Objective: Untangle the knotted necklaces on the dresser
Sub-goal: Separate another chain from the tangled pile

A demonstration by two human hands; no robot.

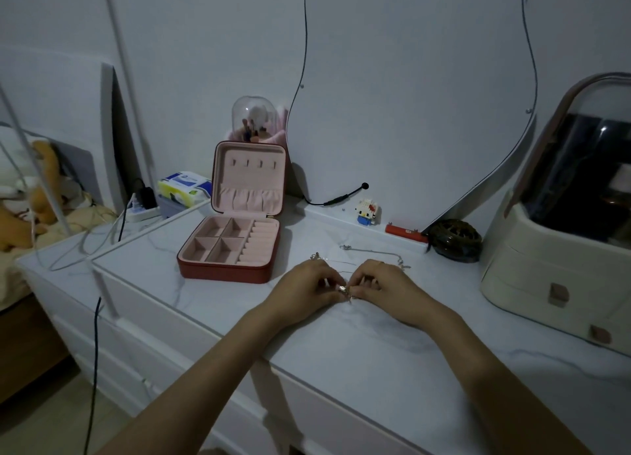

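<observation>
Thin silver necklaces point(368, 251) lie tangled on the white marble dresser top point(358, 345), their chains trailing behind my hands. A small shiny pendant at the knot point(344, 289) sits between my fingertips. My left hand point(307, 285) and my right hand point(382, 284) meet at the knot, each pinching the chain with curled fingers. Part of the chain is hidden under both hands.
An open red jewellery box point(228, 246) with pink lining stands to the left. A dark round dish point(456, 239), a red bar point(406, 238) and a small block figure point(367, 211) sit behind, a cream cosmetics organiser point(560, 270) at right. A mirror point(409, 89) leans on the wall.
</observation>
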